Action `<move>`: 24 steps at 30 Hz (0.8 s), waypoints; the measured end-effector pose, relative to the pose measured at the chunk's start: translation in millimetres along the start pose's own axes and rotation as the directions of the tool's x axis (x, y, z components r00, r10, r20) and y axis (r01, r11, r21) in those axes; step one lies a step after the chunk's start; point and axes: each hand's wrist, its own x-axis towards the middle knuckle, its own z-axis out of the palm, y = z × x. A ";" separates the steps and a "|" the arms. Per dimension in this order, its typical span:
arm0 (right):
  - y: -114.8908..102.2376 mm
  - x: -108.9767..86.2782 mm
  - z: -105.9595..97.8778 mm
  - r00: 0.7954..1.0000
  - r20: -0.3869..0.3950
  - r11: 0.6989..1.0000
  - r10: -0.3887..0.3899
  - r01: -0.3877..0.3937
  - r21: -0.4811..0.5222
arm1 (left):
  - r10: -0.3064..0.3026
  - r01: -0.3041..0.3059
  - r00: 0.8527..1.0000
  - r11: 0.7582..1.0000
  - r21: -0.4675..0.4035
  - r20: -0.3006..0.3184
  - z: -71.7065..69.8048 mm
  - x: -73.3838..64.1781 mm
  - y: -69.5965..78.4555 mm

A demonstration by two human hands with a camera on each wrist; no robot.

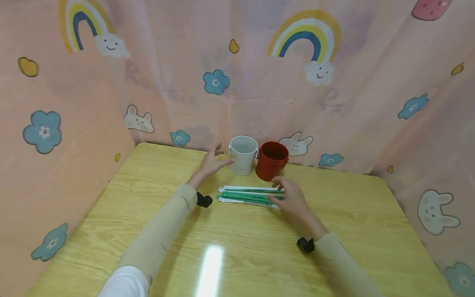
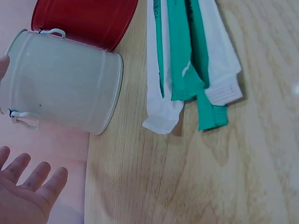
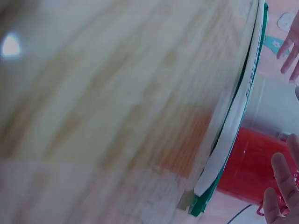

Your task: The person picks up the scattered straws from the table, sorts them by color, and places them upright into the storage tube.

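A small white bucket (image 1: 243, 159) with side handles stands near the back edge of the table, beside a red bucket (image 1: 272, 161). My left hand (image 1: 212, 163) is spread at the white bucket's left side, thumb in front of it; whether it touches cannot be told. In front of the buckets lie several long, slim green and white paper packets (image 1: 245, 197), side by side. My right hand (image 1: 291, 197) hovers with loosely bent fingers by their right end, which it partly hides. In the right wrist view, its fingers (image 3: 282, 175) show apart, in front of the red bucket (image 3: 247, 163).
The wooden table (image 1: 237, 255) reaches a pink patterned curtain (image 1: 245, 107) at the back and sides. A bright light reflection (image 1: 210, 270) lies on the tabletop near the front. Each wrist bears a small black device (image 1: 204, 200).
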 end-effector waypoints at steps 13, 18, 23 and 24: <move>-9.6 1.9 8.3 0.977 0.200 0.982 0.068 -0.100 0.158 | -0.006 0.014 0.996 0.996 -0.090 0.086 11.6 10.0 -3.5; -9.6 5.1 8.9 0.962 0.264 0.980 0.067 -0.113 0.163 | 0.022 -0.013 0.996 0.994 -0.105 0.088 15.0 13.7 -1.4; -8.2 7.2 9.0 0.948 0.313 0.976 0.060 -0.121 0.182 | 0.020 -0.009 0.995 0.994 -0.111 0.095 16.7 16.4 0.0; -8.3 7.5 8.8 0.945 0.321 0.974 0.059 -0.126 0.191 | 0.020 -0.009 0.995 0.993 -0.115 0.095 17.3 17.4 -0.5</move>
